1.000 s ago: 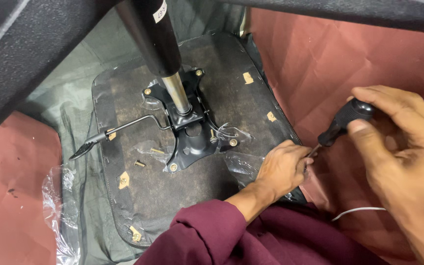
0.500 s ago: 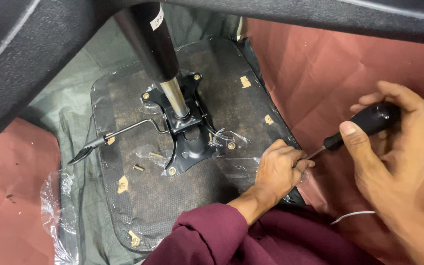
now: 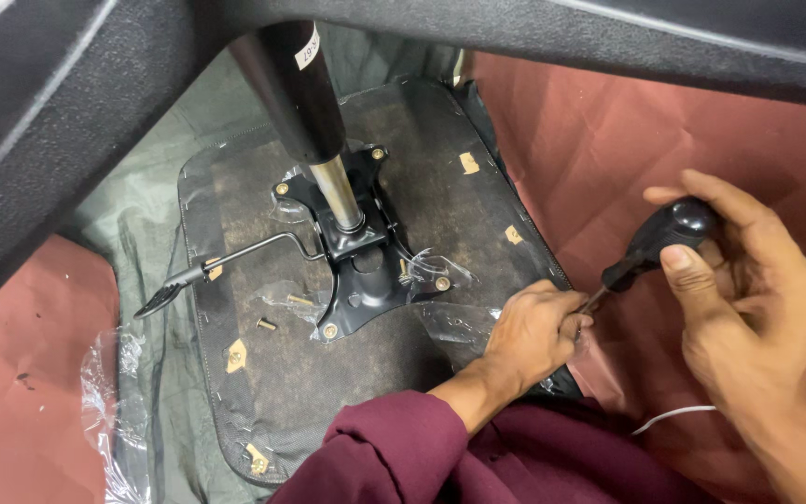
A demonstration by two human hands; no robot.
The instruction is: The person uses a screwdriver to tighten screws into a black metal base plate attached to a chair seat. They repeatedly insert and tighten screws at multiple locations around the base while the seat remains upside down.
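Your right hand [image 3: 748,308] clenches the glossy black-handled screwdriver [image 3: 655,245]; your left hand [image 3: 529,336] pinches its thin metal shaft at the dark seat underside [image 3: 263,373].

Floor: reddish-brown covering [image 3: 664,131] at right and lower left. Grey-green sheet [image 3: 151,187] at centre left. Clear plastic wrap [image 3: 104,373] crumpled at lower left.

Loose bolts [image 3: 277,312], white cable [image 3: 673,417], red floor [image 3: 20,373]

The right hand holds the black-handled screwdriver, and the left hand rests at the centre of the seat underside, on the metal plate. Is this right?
Not quite. In the head view the left hand rests at the seat underside's right edge, by the screwdriver tip, apart from the metal plate. The right hand does hold the screwdriver.
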